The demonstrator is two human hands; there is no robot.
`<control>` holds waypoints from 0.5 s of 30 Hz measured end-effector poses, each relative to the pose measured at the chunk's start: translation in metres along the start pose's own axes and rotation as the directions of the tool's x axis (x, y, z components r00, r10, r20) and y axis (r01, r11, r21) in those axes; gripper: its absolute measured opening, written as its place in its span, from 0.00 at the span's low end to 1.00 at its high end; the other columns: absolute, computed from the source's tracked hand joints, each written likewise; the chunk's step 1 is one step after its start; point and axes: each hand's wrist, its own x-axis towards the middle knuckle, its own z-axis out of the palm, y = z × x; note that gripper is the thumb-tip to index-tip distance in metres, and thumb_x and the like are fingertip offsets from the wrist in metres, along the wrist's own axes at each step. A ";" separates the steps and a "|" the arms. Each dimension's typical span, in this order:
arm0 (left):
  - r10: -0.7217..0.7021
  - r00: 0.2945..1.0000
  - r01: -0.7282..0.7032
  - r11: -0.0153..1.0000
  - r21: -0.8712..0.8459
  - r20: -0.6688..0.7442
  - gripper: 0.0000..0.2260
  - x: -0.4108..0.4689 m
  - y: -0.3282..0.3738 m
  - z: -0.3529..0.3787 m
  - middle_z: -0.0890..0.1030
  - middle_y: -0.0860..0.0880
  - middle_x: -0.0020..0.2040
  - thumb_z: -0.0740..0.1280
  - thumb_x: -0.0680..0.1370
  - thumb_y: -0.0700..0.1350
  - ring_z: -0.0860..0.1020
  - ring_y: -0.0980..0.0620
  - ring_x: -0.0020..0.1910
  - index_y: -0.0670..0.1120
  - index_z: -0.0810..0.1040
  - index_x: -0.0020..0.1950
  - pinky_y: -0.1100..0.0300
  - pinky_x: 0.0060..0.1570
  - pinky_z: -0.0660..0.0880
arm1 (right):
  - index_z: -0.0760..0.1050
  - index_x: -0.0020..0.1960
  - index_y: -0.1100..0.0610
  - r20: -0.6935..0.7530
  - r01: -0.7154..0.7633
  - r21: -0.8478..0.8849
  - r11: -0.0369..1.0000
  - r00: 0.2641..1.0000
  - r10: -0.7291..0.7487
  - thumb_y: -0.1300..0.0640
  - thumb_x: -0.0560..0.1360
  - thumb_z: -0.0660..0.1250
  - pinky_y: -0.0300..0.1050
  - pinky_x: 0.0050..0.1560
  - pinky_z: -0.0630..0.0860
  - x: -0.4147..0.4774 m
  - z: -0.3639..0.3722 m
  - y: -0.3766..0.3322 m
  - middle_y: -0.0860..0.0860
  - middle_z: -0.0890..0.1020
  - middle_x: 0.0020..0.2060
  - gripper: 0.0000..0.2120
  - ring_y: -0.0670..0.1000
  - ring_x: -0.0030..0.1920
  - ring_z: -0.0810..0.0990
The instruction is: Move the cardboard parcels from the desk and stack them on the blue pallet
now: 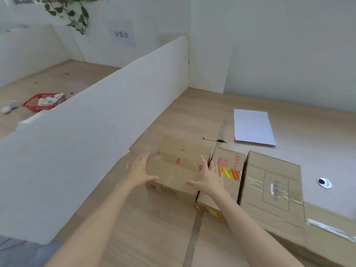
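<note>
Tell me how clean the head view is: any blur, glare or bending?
Head view: even light, faint shadows; the divider bows from the wide lens; tape on the large parcel glares; left hand, right hand and leftmost parcel look slightly soft.

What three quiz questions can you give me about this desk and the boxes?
1. True or false: the pen lies on the desk, not on the paper.
2. Fill in: the basket behind the divider is ___.
3. What do the left hand and right hand flank? A the left box; B the paper; C the basket.
Key: 1 true; 2 red; 3 A.
</note>
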 end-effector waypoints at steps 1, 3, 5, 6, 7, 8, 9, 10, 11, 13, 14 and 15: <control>0.001 0.999 -0.001 1.000 0.003 0.032 0.51 0.007 -0.007 0.006 0.57 0.51 0.78 0.77 0.64 0.60 0.57 0.50 0.76 0.52 0.52 0.78 0.41 0.73 0.55 | 0.36 0.77 0.43 0.017 -0.020 0.005 1.000 1.000 0.020 0.32 0.68 0.67 0.59 0.75 0.43 0.001 0.008 0.000 0.58 0.44 0.78 0.52 0.57 0.78 0.39; -0.003 0.995 0.002 1.000 0.010 0.096 0.54 0.018 -0.022 0.016 0.54 0.50 0.78 0.79 0.62 0.59 0.55 0.50 0.77 0.51 0.51 0.79 0.42 0.72 0.54 | 0.35 0.77 0.42 0.050 -0.051 0.015 0.999 0.997 0.050 0.31 0.67 0.68 0.59 0.75 0.41 0.002 0.025 -0.002 0.58 0.42 0.78 0.54 0.57 0.77 0.38; 0.004 0.987 -0.002 1.000 -0.012 0.159 0.56 0.030 -0.035 0.022 0.54 0.49 0.78 0.80 0.60 0.58 0.53 0.49 0.77 0.51 0.49 0.79 0.45 0.74 0.55 | 0.34 0.77 0.41 0.064 -0.066 -0.002 0.998 0.996 0.066 0.30 0.64 0.69 0.59 0.75 0.41 0.002 0.040 -0.004 0.57 0.41 0.78 0.56 0.56 0.77 0.36; 0.016 0.981 -0.009 0.999 -0.037 0.192 0.58 0.034 -0.041 0.025 0.54 0.49 0.78 0.81 0.59 0.57 0.53 0.49 0.77 0.51 0.48 0.79 0.46 0.74 0.55 | 0.33 0.77 0.42 0.061 -0.070 -0.023 0.997 0.996 0.071 0.29 0.63 0.69 0.59 0.75 0.41 0.002 0.047 -0.005 0.57 0.40 0.78 0.58 0.56 0.77 0.36; 0.037 0.973 -0.020 0.997 -0.075 0.226 0.59 0.037 -0.046 0.028 0.54 0.49 0.78 0.81 0.59 0.56 0.53 0.49 0.77 0.52 0.47 0.79 0.48 0.74 0.55 | 0.33 0.77 0.42 0.057 -0.073 -0.045 0.996 0.996 0.076 0.29 0.63 0.69 0.59 0.75 0.41 0.002 0.054 -0.006 0.58 0.39 0.77 0.58 0.56 0.77 0.35; 0.068 0.964 -0.038 0.992 -0.119 0.257 0.60 0.040 -0.050 0.030 0.55 0.51 0.78 0.82 0.58 0.54 0.53 0.49 0.77 0.53 0.46 0.79 0.50 0.74 0.56 | 0.33 0.77 0.42 0.047 -0.075 -0.066 0.995 0.996 0.078 0.29 0.63 0.70 0.59 0.75 0.40 0.001 0.059 -0.007 0.59 0.37 0.77 0.59 0.57 0.77 0.34; 0.104 0.954 -0.062 0.986 -0.155 0.280 0.60 0.042 -0.054 0.033 0.54 0.53 0.78 0.83 0.58 0.52 0.53 0.50 0.77 0.54 0.46 0.79 0.52 0.73 0.56 | 0.32 0.76 0.43 0.033 -0.076 -0.084 0.994 0.996 0.079 0.31 0.63 0.70 0.59 0.75 0.40 0.001 0.063 -0.007 0.59 0.36 0.77 0.59 0.57 0.76 0.33; 0.140 0.945 -0.091 0.980 -0.176 0.294 0.61 0.045 -0.057 0.035 0.53 0.54 0.78 0.83 0.58 0.51 0.53 0.52 0.77 0.55 0.45 0.79 0.55 0.73 0.57 | 0.31 0.76 0.43 0.015 -0.075 -0.099 0.992 0.997 0.077 0.32 0.64 0.71 0.59 0.75 0.39 0.000 0.067 -0.008 0.60 0.35 0.76 0.59 0.57 0.76 0.33; 0.173 0.938 -0.122 0.976 -0.183 0.301 0.61 0.047 -0.060 0.038 0.52 0.56 0.79 0.83 0.57 0.51 0.53 0.53 0.77 0.56 0.45 0.79 0.57 0.73 0.57 | 0.31 0.76 0.43 -0.005 -0.073 -0.110 0.991 0.997 0.073 0.34 0.65 0.72 0.59 0.75 0.39 0.000 0.069 -0.008 0.60 0.35 0.76 0.59 0.58 0.76 0.33; 0.213 0.931 -0.158 0.967 -0.201 0.297 0.61 0.053 -0.062 0.044 0.50 0.57 0.79 0.83 0.58 0.48 0.54 0.55 0.76 0.56 0.45 0.79 0.60 0.72 0.57 | 0.32 0.77 0.44 -0.043 -0.069 -0.129 0.989 0.997 0.064 0.37 0.67 0.72 0.59 0.75 0.39 0.000 0.072 -0.007 0.60 0.37 0.77 0.57 0.59 0.76 0.34; 0.210 0.934 -0.150 0.965 -0.216 0.289 0.60 0.055 -0.062 0.046 0.52 0.56 0.78 0.83 0.58 0.46 0.56 0.54 0.75 0.57 0.46 0.79 0.60 0.71 0.59 | 0.32 0.77 0.44 -0.055 -0.068 -0.136 0.988 0.997 0.061 0.38 0.68 0.72 0.59 0.75 0.40 0.000 0.073 -0.007 0.60 0.39 0.77 0.56 0.59 0.76 0.34; 0.201 0.941 -0.138 0.963 -0.232 0.272 0.59 0.056 -0.060 0.047 0.56 0.54 0.78 0.83 0.59 0.44 0.59 0.53 0.74 0.58 0.48 0.78 0.58 0.71 0.61 | 0.33 0.77 0.44 -0.064 -0.067 -0.136 0.988 0.996 0.058 0.39 0.68 0.72 0.59 0.75 0.40 0.001 0.073 -0.007 0.60 0.39 0.77 0.56 0.60 0.76 0.34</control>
